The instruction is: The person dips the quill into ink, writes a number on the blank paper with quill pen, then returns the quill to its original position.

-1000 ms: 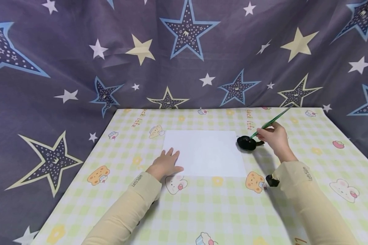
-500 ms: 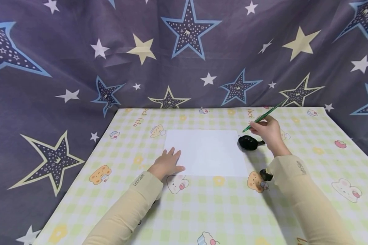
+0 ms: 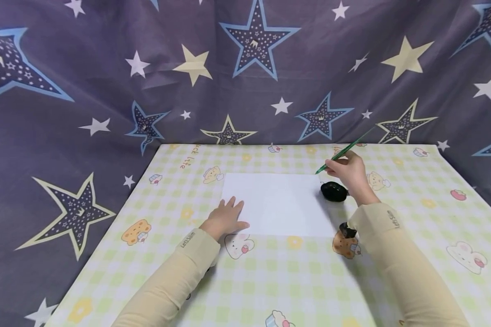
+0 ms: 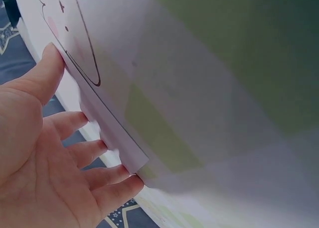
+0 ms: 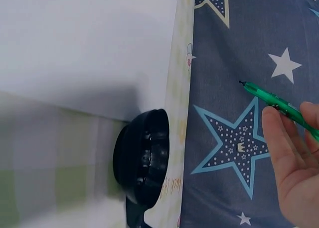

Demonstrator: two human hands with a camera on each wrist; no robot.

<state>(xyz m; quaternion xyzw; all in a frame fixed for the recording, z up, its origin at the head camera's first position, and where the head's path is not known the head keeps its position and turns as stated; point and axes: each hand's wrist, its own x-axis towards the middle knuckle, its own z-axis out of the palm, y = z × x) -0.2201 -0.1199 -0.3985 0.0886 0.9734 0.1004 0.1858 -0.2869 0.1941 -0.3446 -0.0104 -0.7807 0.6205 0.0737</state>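
Note:
A sheet of white paper (image 3: 278, 204) lies on the table. My left hand (image 3: 222, 218) rests on its left edge with fingers spread; in the left wrist view the fingertips (image 4: 94, 146) touch the paper's edge. My right hand (image 3: 349, 175) pinches a slim green paintbrush (image 3: 343, 152) between thumb and fingers. Its fine dark tip, also seen on the paintbrush (image 5: 276, 103) in the right wrist view, is near the paper's far right corner; contact cannot be told. Just below that hand, a small black dish (image 3: 334, 192) with a handle stands by the paper's right edge, shiny inside.
The table's cloth (image 3: 270, 281) has green checks and cartoon prints. A dark curtain (image 3: 245, 100) with stars hangs behind the far edge and at both sides. Dark wrist gear (image 3: 347, 230) shows under the right sleeve.
The paintbrush has come up out of the black dish. My right hand has carried it left and away from me, toward the paper's far right corner. The left hand stays on the paper.

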